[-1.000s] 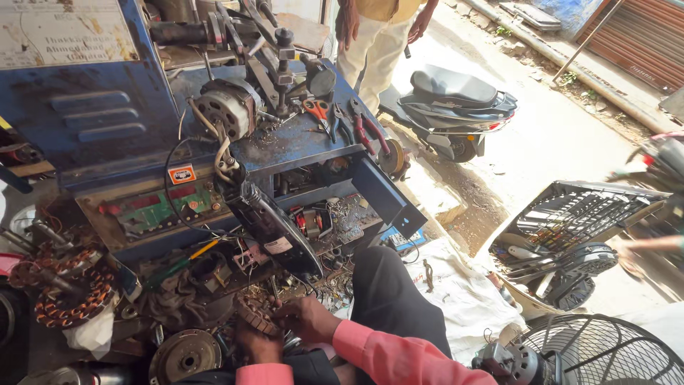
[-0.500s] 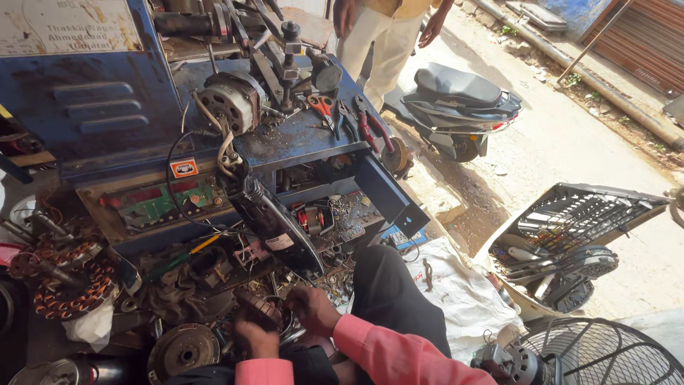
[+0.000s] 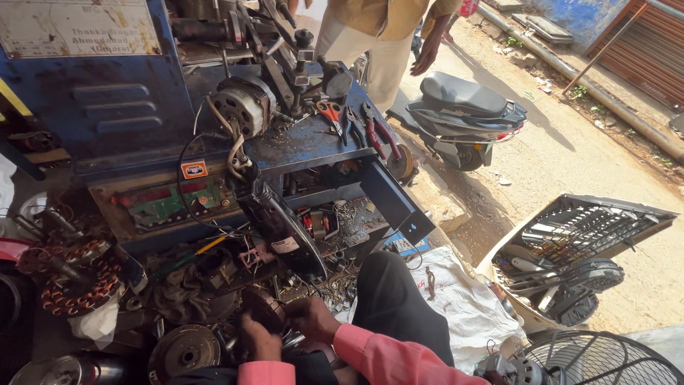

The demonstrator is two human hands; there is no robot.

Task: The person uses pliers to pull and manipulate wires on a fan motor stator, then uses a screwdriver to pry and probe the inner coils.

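Fingers of both hands curled, left hand (image 3: 258,339), right hand (image 3: 311,319), gripping round motor stator (image 3: 265,309)

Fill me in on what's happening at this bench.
A person in pink sleeves sits low before a cluttered blue workbench. Both the left hand and right hand grip a round motor part among scattered motor pieces. Another person stands beyond the bench, near a parked scooter.

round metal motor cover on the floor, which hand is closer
Left. The left hand is just right of the round metal motor cover; the right hand sits farther right.
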